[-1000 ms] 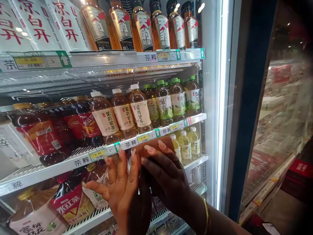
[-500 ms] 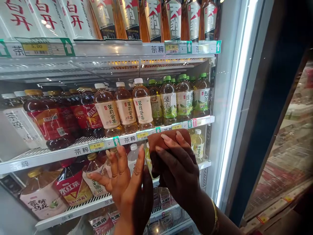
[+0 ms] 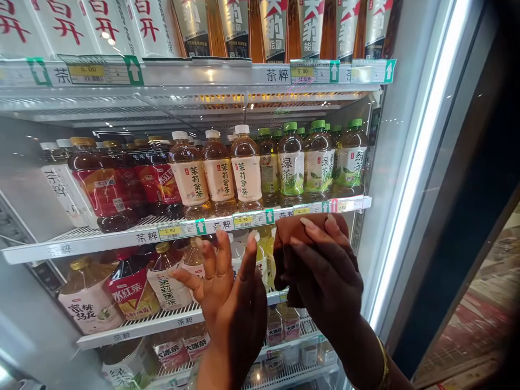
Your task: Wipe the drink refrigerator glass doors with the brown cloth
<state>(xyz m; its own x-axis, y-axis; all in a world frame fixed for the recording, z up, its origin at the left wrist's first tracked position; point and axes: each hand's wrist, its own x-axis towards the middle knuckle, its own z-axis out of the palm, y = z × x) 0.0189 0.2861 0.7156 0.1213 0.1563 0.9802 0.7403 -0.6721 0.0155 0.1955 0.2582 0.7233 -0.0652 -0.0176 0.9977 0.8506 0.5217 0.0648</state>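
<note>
top-row bottles: necks cut off, upper edge | cloth: mostly hidden under right hand | price tags: small print unreadable

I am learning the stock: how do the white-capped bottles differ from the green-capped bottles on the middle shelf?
The white-capped bottles have cream labels and amber tea; the green-capped bottles have white-and-green leaf labels. The white-capped ones stand left, the green-capped right, above the right hand with its brown cloth. Both stand upright and look similar in size.

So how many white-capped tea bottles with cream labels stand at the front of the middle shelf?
3: left, middle and right, side by side above the left hand. More may stand hidden behind them.
</note>
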